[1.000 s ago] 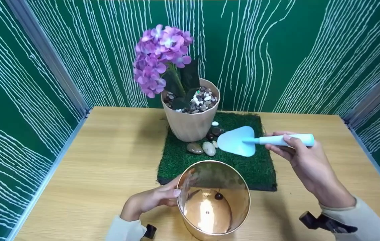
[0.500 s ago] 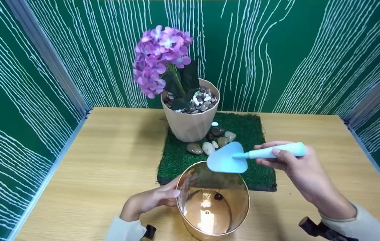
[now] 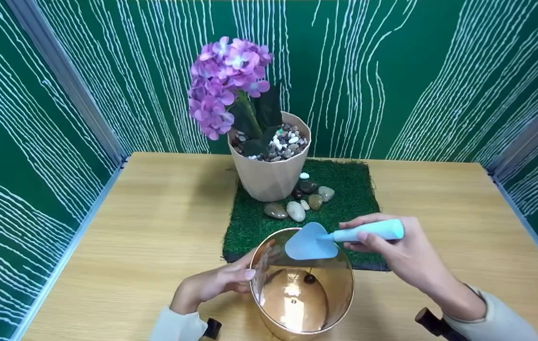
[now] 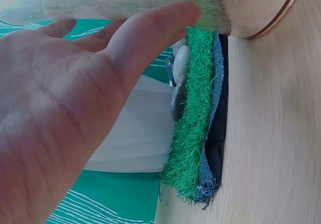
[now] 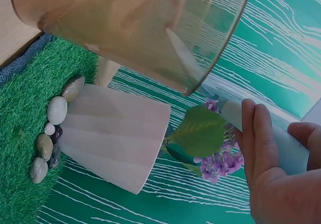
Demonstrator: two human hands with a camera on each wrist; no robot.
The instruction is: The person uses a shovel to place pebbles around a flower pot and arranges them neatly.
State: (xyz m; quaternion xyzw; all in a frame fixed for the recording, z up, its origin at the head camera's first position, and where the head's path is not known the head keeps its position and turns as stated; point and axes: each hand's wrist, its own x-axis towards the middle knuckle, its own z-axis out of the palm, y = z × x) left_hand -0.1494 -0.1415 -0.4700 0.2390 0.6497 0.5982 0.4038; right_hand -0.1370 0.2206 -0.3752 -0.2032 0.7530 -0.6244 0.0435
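Observation:
A shiny copper-coloured pot (image 3: 338, 296) stands at the table's near edge, with a small dark round thing (image 3: 309, 278) inside. My left hand (image 3: 217, 282) holds it from the left side, thumb near the rim and fingers reaching round the far wall. In the left wrist view, the pot's wall (image 4: 120, 5) lies against that hand's fingers. My right hand (image 3: 404, 251) grips the handle of a light blue trowel (image 3: 310, 244). Its blade hangs over the pot's far rim, overlapping the opening. The right wrist view shows the blade partly through the see-through wall (image 5: 120, 33).
Behind the pot lies a green artificial grass mat (image 3: 245, 237). On it stand a beige flowerpot (image 3: 271, 180) with a purple hydrangea (image 3: 226, 85) and gravel, and several pebbles (image 3: 296, 211). Green walls with white lines enclose the wooden table (image 3: 155, 213).
My right hand has brought the trowel left and toward me, from above the mat beside the pebbles to over the copper pot's rim. The left hand and pot stay where they were.

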